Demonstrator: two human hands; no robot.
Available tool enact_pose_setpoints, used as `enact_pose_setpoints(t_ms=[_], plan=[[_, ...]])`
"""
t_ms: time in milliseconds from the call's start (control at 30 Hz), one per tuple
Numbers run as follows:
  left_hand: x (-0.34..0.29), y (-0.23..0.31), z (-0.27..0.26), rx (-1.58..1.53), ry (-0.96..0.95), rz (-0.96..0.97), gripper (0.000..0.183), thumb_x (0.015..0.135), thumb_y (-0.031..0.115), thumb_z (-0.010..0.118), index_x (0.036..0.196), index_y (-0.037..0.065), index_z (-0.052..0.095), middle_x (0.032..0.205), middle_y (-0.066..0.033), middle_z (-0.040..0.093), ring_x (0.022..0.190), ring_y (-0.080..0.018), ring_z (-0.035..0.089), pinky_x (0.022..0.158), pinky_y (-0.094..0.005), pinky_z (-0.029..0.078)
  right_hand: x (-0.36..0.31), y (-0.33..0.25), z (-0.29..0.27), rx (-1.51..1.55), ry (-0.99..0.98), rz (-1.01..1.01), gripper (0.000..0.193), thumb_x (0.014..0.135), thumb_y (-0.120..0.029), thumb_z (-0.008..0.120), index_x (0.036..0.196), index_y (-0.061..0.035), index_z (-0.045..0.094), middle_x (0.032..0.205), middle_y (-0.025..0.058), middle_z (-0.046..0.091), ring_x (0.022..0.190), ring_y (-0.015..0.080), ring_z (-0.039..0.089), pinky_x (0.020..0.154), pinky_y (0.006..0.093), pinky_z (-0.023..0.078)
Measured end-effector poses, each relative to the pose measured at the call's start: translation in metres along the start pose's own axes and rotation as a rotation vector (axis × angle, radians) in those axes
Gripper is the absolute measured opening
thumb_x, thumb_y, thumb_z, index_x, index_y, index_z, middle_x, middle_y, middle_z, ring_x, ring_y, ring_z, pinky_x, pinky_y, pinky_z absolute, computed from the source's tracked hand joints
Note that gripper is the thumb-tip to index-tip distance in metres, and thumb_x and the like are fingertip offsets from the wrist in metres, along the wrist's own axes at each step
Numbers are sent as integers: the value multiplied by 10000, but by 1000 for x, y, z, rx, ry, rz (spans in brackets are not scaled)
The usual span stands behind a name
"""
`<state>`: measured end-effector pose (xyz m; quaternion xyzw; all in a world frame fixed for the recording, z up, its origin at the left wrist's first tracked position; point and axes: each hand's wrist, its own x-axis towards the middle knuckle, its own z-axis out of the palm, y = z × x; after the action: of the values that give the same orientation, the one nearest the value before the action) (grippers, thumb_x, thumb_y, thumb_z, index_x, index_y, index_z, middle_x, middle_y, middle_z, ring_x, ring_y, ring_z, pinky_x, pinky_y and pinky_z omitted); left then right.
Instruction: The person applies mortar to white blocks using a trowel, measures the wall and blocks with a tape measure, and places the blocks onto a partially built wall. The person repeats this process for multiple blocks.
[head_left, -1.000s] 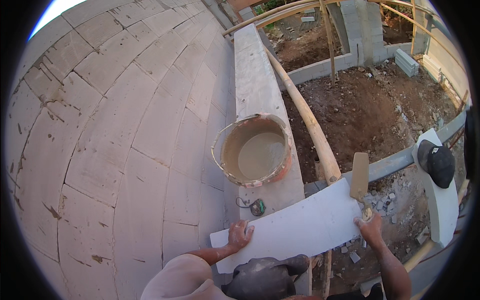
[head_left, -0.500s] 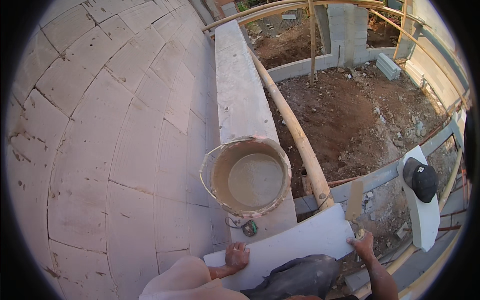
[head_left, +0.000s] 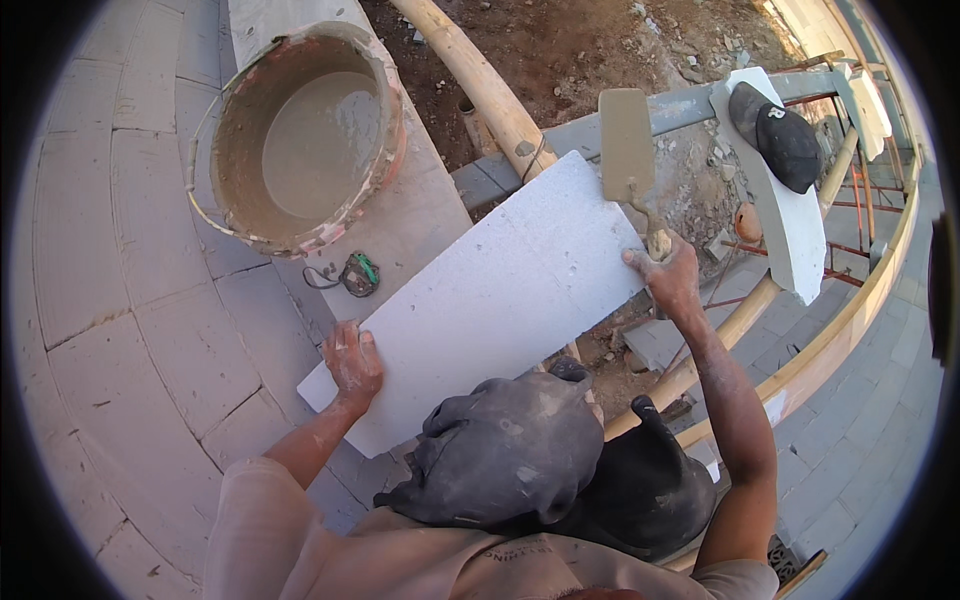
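Note:
A long white building block [head_left: 485, 300] lies slanted across the front of my body. Its left end is under my left hand [head_left: 353, 365], whose fingers curl over the far edge and grip it. At the other end, my right hand [head_left: 668, 278] is closed round the wooden handle of a trowel [head_left: 627, 145], with the thumb against the block's edge. The trowel's flat rectangular blade, coated in grey-brown, points away from me. Beyond my left hand, a bucket [head_left: 238, 165] holds wet grey-brown mortar [head_left: 325, 140]. It stands on a wall top [head_left: 425, 195].
A small dark item with green on it [head_left: 360, 274] lies beside the bucket. On the right, a black cap [head_left: 785, 140] rests on another white block [head_left: 790, 235]. Bamboo poles [head_left: 480, 80] cross the surroundings. A block wall [head_left: 120, 220] rises on the left; bare earth lies below.
My view has turned and come closer; bucket and wall top now sit further left. Block, hands and trowel appear higher in view and more slanted. Both hands keep their holds.

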<state>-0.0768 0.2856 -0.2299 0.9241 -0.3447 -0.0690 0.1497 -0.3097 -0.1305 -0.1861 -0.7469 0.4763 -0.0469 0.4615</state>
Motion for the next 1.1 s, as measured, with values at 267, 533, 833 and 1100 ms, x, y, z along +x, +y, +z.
enact_pose_setpoints(t_ms=[267, 533, 833, 1100], plan=[[-5, 6, -1, 17, 91, -17, 257, 930, 189, 471, 1058, -8, 576, 1004, -175, 581, 941, -359, 547, 837, -474, 380, -67, -35, 3, -241, 198, -412, 420, 827, -238, 748, 1082, 35, 555, 988, 157, 618, 728, 318, 639, 706, 398, 511], [-6, 12, 0, 44, 120, -56, 279, 938, 213, 480, 1066, -13, 581, 1010, -180, 596, 939, -366, 559, 839, -479, 394, -132, -38, 50, -54, -165, -300, 433, 941, -281, 583, 1179, 58, 458, 855, 251, 651, 793, 399, 664, 723, 449, 519], [-6, 12, 1, 41, 180, -62, 283, 940, 227, 489, 1062, -3, 600, 998, -177, 625, 934, -369, 582, 851, -476, 412, -133, -71, 75, -59, -36, -512, 397, 976, -294, 516, 1159, 53, 449, 768, 175, 586, 610, 244, 598, 571, 378, 475], [-5, 12, 3, 61, 187, -54, 274, 942, 241, 495, 1050, 13, 600, 990, -171, 630, 925, -356, 589, 851, -469, 418, -142, -69, 73, -159, -49, -448, 397, 961, -294, 535, 1087, 79, 481, 801, 247, 629, 733, 378, 649, 643, 441, 493]])
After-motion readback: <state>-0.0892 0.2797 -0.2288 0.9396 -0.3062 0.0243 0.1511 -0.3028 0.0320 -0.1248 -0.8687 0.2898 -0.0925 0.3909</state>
